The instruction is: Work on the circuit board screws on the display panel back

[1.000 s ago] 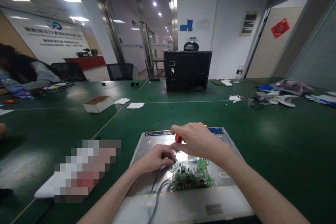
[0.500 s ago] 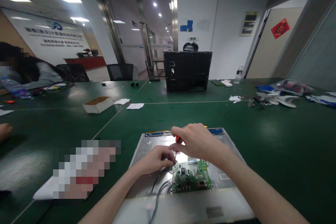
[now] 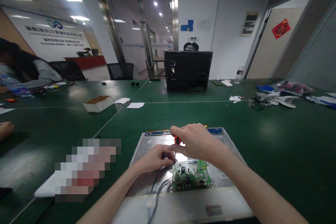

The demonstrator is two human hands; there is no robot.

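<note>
My right hand grips a screwdriver by its red-and-black handle, the shaft pointing down at the far left corner of a green circuit board. Beside the shaft, my left hand is closed, thumb and fingertips together at that same corner. Whatever those fingers pinch is too small or hidden to name. The board lies on the silvery back of a display panel, which has a blue strip board along its far edge. Grey cables run from the board's left side toward me.
On the green table stand a black monitor housing, an open white box and a water bottle. Loose parts and a plastic bag lie at the right. Another person's hand rests at the left edge.
Both my hands stay at the board's corner, with only a slight shift of the right fingers on the screwdriver handle. The other person's hand at left reaches slightly farther into view.
</note>
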